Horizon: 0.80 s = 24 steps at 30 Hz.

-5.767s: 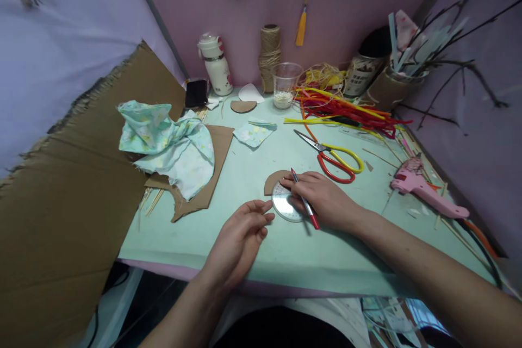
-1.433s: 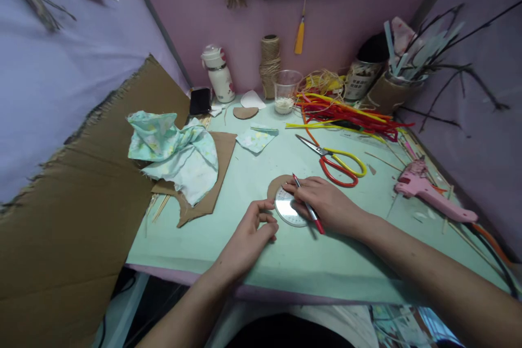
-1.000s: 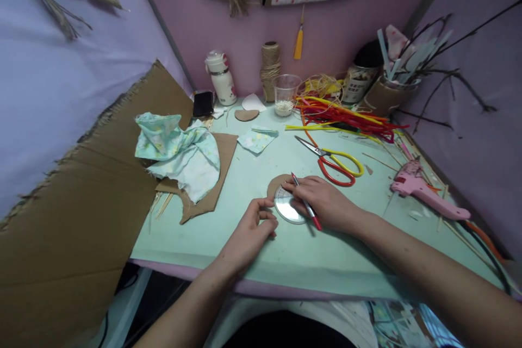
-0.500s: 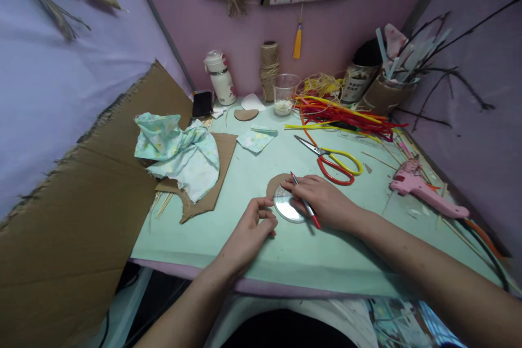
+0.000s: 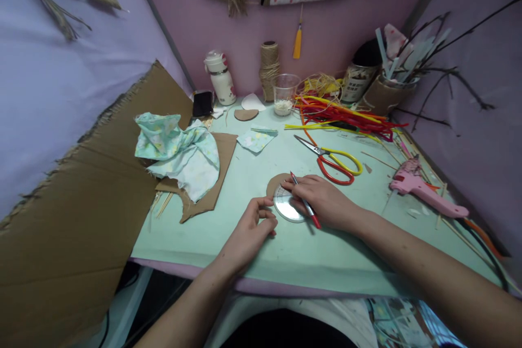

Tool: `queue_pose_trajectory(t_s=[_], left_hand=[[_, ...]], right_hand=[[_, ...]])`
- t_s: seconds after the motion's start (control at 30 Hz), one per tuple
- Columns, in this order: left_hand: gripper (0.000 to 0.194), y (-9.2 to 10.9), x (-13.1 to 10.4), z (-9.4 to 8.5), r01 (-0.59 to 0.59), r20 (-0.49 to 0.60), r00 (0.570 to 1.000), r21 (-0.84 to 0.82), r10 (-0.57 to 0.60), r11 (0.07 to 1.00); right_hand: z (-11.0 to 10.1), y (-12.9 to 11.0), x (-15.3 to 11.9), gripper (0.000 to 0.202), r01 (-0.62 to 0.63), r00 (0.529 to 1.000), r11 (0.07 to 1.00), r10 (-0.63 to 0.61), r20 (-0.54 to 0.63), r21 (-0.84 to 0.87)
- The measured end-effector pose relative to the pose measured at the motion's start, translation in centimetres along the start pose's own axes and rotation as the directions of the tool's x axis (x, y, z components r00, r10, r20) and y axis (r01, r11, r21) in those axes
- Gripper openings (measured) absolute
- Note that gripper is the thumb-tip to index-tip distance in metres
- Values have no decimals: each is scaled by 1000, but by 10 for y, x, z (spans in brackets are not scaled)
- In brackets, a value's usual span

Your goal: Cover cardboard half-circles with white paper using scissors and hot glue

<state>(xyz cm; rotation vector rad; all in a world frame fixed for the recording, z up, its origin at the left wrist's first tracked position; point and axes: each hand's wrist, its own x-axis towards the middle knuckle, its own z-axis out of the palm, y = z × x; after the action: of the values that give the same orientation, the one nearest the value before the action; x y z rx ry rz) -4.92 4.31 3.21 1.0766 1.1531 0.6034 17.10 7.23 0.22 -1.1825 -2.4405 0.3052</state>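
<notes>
My right hand point(image 5: 328, 202) holds a red pen point(image 5: 314, 218) slantwise between its fingers, the red end towards me. Its fingertips press on a clear protractor point(image 5: 289, 207), which lies over a rounded piece of brown cardboard point(image 5: 276, 181). Part of both is hidden under that hand. At the protractor's left edge rests my left hand point(image 5: 253, 224), loosely curled, thumb apart from the fingers and nothing in its grasp. Scissors point(image 5: 326, 156) with one red and one yellow handle lie just beyond my right hand.
Patterned cloth point(image 5: 183, 155) lies on cut cardboard point(image 5: 223, 166) at left, beside a large cardboard sheet point(image 5: 106, 174). A pink glue gun point(image 5: 426, 190) is at right. Behind are a bottle point(image 5: 222, 79), twine spool point(image 5: 269, 68), plastic cup point(image 5: 283, 99), red and yellow strips point(image 5: 350, 117).
</notes>
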Motion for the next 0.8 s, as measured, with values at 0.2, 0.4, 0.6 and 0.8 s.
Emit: queue_pose_trajectory(t_s=[0.2, 0.4, 0.6, 0.8], left_hand=[[30, 3, 0, 2, -2, -6, 1000, -8, 2, 1000], [31, 1, -1, 0, 1, -6, 1000, -1, -1, 1000], [30, 1, 0, 1, 8, -21, 1000, -8, -8, 1000], [29, 3, -2, 2, -6, -24, 1000, -10, 6, 1000]], right_hand=[[-2, -2, 1, 33, 0, 1000, 1000, 0, 11, -2], [-2, -2, 1, 33, 3, 1000, 1000, -3, 8, 5], [-2, -2, 2, 33, 4, 1000, 1000, -4, 15, 2], [-4, -4, 1, 32, -3, 1000, 1000, 2, 29, 8]])
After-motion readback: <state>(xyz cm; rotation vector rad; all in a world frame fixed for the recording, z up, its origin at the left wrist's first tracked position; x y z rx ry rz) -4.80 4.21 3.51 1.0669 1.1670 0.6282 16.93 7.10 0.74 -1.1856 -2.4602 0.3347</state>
